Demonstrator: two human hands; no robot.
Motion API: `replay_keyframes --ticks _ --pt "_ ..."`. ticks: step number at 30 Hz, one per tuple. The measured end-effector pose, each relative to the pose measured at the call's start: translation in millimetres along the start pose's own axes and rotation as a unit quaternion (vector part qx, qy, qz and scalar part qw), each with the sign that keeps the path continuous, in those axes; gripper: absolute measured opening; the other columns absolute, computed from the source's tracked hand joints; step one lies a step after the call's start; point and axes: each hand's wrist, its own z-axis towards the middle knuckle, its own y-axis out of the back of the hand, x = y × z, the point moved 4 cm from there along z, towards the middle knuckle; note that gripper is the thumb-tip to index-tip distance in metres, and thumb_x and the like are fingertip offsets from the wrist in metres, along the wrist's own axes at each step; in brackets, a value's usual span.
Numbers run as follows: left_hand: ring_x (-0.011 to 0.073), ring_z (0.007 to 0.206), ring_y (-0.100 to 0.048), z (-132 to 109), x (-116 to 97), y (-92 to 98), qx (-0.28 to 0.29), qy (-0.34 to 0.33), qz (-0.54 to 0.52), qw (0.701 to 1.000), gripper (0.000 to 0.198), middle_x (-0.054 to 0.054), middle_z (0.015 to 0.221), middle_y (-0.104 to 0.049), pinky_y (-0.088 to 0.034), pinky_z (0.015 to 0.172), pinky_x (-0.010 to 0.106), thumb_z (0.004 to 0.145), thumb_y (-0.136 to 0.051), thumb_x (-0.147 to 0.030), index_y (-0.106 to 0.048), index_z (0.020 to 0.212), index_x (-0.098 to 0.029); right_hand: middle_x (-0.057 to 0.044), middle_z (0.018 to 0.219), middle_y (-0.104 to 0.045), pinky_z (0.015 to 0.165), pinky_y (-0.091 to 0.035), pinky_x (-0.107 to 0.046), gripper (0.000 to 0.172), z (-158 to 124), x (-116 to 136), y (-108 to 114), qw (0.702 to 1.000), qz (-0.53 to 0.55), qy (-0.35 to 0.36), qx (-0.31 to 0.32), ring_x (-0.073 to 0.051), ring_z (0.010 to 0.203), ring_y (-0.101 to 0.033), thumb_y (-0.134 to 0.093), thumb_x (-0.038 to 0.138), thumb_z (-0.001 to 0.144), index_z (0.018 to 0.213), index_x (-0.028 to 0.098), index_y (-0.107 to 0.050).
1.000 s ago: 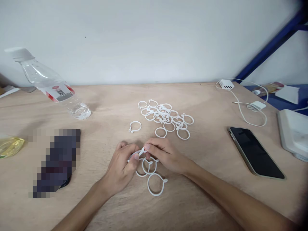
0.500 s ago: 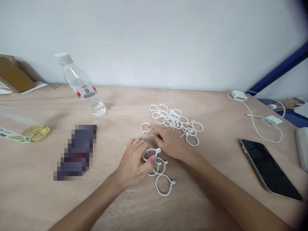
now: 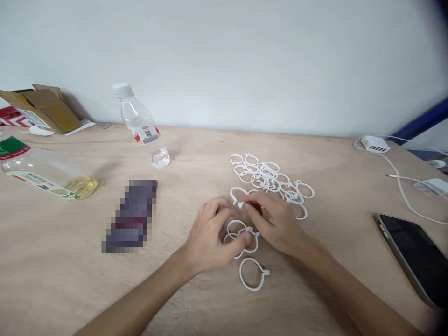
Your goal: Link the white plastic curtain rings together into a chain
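Observation:
My right hand (image 3: 276, 221) pinches one end of an open white plastic ring (image 3: 238, 190), which looks like a curtain ring with small knobs at its ends. Part of that ring is hidden behind my fingers. To the left, my left hand (image 3: 217, 238) arches with thumb and fingers apart over several overlapping rings (image 3: 258, 245), its thumb close to them. One more closed ring (image 3: 241, 280) lies by itself nearer to me. Beyond my right hand spreads a heap of similar white rings (image 3: 264, 170) on the wooden table (image 3: 189, 298).
A clear water bottle (image 3: 142, 121) stands at the back left. Left of it are an oil bottle (image 3: 45, 163), a cardboard box (image 3: 52, 109) and a blurred dark item (image 3: 135, 214). A phone (image 3: 413, 256), a white cable (image 3: 402, 191) and a white adapter (image 3: 375, 144) lie at right.
My left hand has let go of a ring, which now lies with the others below it. My right hand has taken hold of the loose ring's end. The view has shifted left.

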Motion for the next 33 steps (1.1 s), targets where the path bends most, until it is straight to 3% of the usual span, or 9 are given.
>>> replay_keyframes --ticks 4,7,12,16,22,27,33 --pt "0.0215 0.096 -0.054 0 8 2.2 -0.025 0.036 -0.042 0.998 0.019 0.007 0.101 -0.057 -0.044 0.087 0.039 0.093 -0.045 -0.035 -0.053 0.1 -0.02 0.002 0.06 -0.057 0.052 -0.038 -0.025 0.015 -17 2 1 0.991 0.121 -0.052 0.007 -0.011 0.053 -0.048 -0.051 0.019 0.085 0.073 0.02 -0.06" --pt "0.0214 0.1 -0.053 0 8 0.8 0.002 0.024 -0.049 0.999 0.023 0.008 0.105 -0.058 -0.043 0.089 0.037 0.097 -0.037 -0.034 -0.051 0.109 -0.021 0.003 0.058 -0.053 0.049 -0.035 -0.024 0.015 -19 5 -7 0.974 0.207 -0.093 0.028 -0.01 0.051 -0.044 -0.05 0.018 0.082 0.069 0.019 -0.058" --pt "0.0196 0.095 -0.054 1 1 -1.3 0.067 -0.042 -0.074 0.994 0.021 0.006 0.104 -0.058 -0.042 0.085 0.033 0.096 -0.04 -0.033 -0.053 0.107 -0.02 0.003 0.058 -0.052 0.05 -0.035 -0.022 0.016 -16 8 -16 0.925 0.334 -0.18 0.033 -0.009 0.054 -0.044 -0.053 0.022 0.078 0.064 0.017 -0.058" --pt "0.0171 0.088 -0.053 2 0 1.5 0.06 -0.038 -0.11 0.991 0.017 0.004 0.097 -0.056 -0.043 0.08 0.029 0.094 -0.045 -0.032 -0.052 0.103 -0.019 0.002 0.059 -0.054 0.049 -0.035 -0.022 0.014 -16 6 -17 0.897 0.384 -0.219 0.023 -0.009 0.053 -0.044 -0.055 0.025 0.076 0.066 0.017 -0.063" --pt "0.0171 0.098 -0.051 1 1 0.7 0.055 -0.051 -0.107 0.991 0.019 0.005 0.099 -0.052 -0.041 0.087 0.028 0.094 -0.045 -0.027 -0.056 0.082 -0.018 0.001 0.06 -0.055 0.049 -0.036 -0.023 0.02 -19 -7 -22 0.862 0.435 -0.258 -0.011 -0.01 0.053 -0.046 -0.057 0.032 0.079 0.078 0.016 -0.07" --pt "0.015 0.081 -0.051 3 5 2.1 -0.018 -0.008 -0.086 0.996 0.03 0.003 0.082 -0.05 -0.041 0.075 0.027 0.093 -0.047 -0.029 -0.055 0.067 -0.017 0.001 0.06 -0.053 0.05 -0.034 -0.023 0.025 -21 -6 -21 0.873 0.433 -0.223 -0.038 -0.009 0.054 -0.044 -0.061 0.039 0.08 0.078 0.015 -0.069" --pt "0.013 0.068 -0.047 3 8 1.7 -0.037 0.025 -0.078 0.996 0.031 -0.001 0.071 -0.047 -0.038 0.063 0.026 0.087 -0.056 -0.034 -0.047 0.063 -0.018 0.003 0.061 -0.051 0.051 -0.033 -0.023 0.02 -21 -3 -22 0.884 0.409 -0.226 -0.029 -0.009 0.056 -0.042 -0.065 0.037 0.079 0.075 0.017 -0.066"
